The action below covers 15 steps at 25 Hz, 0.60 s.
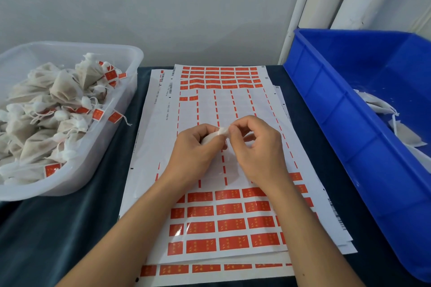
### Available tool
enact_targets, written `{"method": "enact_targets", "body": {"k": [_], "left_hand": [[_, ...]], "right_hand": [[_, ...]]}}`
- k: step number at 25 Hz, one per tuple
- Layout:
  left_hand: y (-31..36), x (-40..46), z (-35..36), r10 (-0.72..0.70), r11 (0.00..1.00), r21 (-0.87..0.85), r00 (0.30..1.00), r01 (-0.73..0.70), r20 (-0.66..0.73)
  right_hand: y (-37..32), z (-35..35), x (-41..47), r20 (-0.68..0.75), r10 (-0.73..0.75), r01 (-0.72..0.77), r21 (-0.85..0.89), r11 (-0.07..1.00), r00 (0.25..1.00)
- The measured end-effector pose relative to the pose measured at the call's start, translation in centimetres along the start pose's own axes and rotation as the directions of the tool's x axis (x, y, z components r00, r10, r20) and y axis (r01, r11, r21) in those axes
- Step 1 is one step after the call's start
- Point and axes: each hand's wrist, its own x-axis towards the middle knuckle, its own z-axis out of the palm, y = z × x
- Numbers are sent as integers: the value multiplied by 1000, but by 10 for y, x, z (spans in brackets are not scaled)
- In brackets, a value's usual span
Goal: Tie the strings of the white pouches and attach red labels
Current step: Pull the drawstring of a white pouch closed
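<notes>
Above the large white sheet of red rectangular labels (224,221) on the dark tabletop (58,228), the left hand (196,147) wrapped the body of a small white fabric pouch (213,136). The gathered neck of the pouch pointed to the right, where the grip of the right hand (254,144) pinched it narrowly, so both hands were equally near; the strings could not be seen.

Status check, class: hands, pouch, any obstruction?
Left hand grips white pouch; right hand pinches its top. No red label visible on it. Nothing in the way.
</notes>
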Motion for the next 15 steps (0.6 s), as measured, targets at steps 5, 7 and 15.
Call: {"method": "enact_targets", "body": {"k": [5,7,15], "left_hand": [[2,-1,0,-45,991,-123,999,46,11],[1,0,-2,-59,977,-202,998,65,36],[-2,4,-4,-26,982,-186,995,43,93]], "right_hand": [[-3,6,1,-13,44,-43,79,996,999],[-5,7,2,-10,26,-25,95,995,1000],[-5,1,-1,21,-137,134,101,986,990]]}}
